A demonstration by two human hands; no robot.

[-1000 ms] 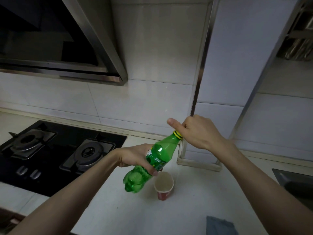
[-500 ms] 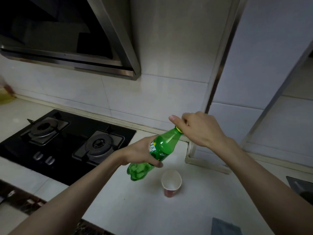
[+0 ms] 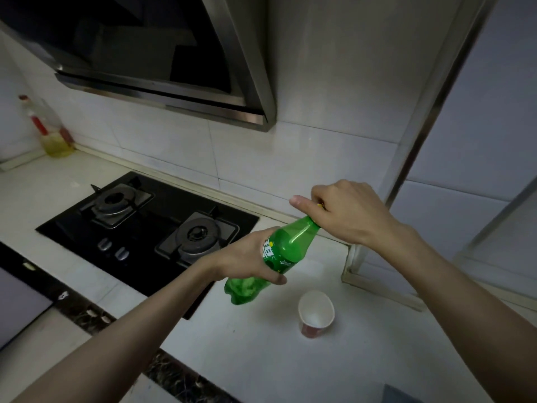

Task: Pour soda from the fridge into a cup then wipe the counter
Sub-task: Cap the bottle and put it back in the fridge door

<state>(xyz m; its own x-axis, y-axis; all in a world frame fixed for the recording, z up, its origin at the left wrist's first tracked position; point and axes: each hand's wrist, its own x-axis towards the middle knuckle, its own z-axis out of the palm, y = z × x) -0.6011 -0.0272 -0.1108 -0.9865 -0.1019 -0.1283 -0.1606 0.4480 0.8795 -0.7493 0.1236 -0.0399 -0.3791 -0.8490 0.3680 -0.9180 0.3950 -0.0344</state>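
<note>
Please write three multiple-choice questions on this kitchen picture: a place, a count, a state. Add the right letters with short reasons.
1. Where does the paper cup stand?
A. On a shelf
B. On the counter, right of the hob
C. In a drawer

2. How many burners has the hob?
A. Two
B. One
C. Four

3. How is the green bottle held?
A. Standing upright
B. Upside down
C. Tilted in the air, left hand round its body, right hand at its top

1 B, it stands on the counter; 2 A, two burners show; 3 C, both hands hold it aslant.
</note>
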